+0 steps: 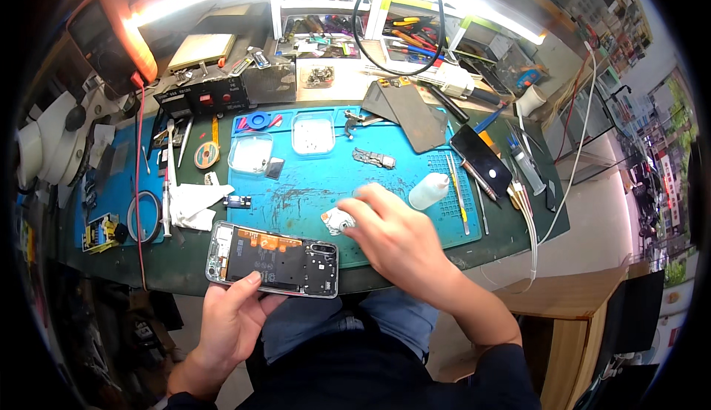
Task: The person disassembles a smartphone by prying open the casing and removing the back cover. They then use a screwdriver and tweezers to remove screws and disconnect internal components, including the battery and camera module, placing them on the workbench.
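My left hand (231, 317) grips an opened smartphone (289, 262) at the table's front edge. Its back cover is off, so the black battery, orange flex cables and camera block show; my thumb lies on the battery's lower edge. My right hand (396, 240) is raised over the blue work mat (318, 180), to the right of the phone. Its fingers are curled together, and I cannot make out whether anything is between them. Just beside those fingertips lies a small crumpled white piece (335, 222) with an orange spot. Farther back on the mat lies a narrow circuit board (373, 159).
A white squeeze bottle (428, 192) stands right of my right hand, near tweezers (458, 199) and a dark phone (481, 162). Two clear boxes (313, 152) with small parts sit at the mat's back. White tissue (194, 207) and a solder spool (207, 155) lie left.
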The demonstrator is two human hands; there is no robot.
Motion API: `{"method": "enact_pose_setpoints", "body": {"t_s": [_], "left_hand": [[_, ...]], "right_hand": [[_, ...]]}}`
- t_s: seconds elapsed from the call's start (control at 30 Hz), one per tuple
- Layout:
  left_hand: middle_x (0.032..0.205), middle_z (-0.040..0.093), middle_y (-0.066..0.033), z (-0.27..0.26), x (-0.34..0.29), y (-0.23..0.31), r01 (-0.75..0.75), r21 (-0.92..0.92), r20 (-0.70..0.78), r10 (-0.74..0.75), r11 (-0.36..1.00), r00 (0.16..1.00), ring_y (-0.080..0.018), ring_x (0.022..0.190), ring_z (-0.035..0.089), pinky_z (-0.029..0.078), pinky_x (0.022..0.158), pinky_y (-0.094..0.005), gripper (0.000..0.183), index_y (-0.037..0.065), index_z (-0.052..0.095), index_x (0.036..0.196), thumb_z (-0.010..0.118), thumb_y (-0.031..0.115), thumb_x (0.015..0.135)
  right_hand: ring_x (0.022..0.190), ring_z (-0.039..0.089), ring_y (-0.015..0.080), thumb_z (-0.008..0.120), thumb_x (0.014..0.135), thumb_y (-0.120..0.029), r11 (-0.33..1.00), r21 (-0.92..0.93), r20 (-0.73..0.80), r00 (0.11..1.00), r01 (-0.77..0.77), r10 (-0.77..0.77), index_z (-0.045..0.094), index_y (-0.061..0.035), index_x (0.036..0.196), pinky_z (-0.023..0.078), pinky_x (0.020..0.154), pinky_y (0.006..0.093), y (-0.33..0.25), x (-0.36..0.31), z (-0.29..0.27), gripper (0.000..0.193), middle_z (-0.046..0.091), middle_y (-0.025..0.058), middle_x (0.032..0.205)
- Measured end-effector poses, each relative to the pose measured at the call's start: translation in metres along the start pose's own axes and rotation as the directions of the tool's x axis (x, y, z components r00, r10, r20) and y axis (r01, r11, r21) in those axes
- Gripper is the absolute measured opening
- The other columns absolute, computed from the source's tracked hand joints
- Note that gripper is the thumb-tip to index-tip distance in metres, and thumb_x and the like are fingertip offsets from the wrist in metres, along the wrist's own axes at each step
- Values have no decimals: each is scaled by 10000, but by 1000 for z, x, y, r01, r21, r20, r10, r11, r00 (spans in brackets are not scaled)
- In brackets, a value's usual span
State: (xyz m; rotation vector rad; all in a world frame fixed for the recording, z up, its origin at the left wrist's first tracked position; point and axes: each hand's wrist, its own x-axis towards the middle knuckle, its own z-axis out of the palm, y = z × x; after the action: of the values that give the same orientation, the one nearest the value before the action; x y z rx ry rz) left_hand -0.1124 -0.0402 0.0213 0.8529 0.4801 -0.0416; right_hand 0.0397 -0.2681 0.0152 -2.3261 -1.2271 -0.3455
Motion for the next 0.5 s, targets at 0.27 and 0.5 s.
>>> {"method": "enact_pose_setpoints", "body": {"t_s": [0.27, 0.5], "left_hand": [[1473, 613, -210, -30, -16, -4, -15, -90, -31, 12, 996, 999, -356, 1352, 619, 503, 1160, -574, 387, -14, 507, 1457, 486, 103, 1088], [1469, 606, -170, 5, -2, -3, 41, -100, 26, -39, 994, 999, -318, 1383, 600, 471, 1218, -534, 365, 2, 475, 1479, 483, 105, 1129]], "right_hand": [[954, 681, 273, 748, 938, -157, 998, 24, 209, 977, -57, 51, 611, -54, 1005, 587, 720, 374, 4, 15, 2, 185, 620, 92, 992], [722, 693, 211, 799, 959, -159, 787, 307, -76, 811, -535, 580, 746, -34, 1058, 559, 656, 349, 15, -54, -59, 168, 734, 98, 959]]}}
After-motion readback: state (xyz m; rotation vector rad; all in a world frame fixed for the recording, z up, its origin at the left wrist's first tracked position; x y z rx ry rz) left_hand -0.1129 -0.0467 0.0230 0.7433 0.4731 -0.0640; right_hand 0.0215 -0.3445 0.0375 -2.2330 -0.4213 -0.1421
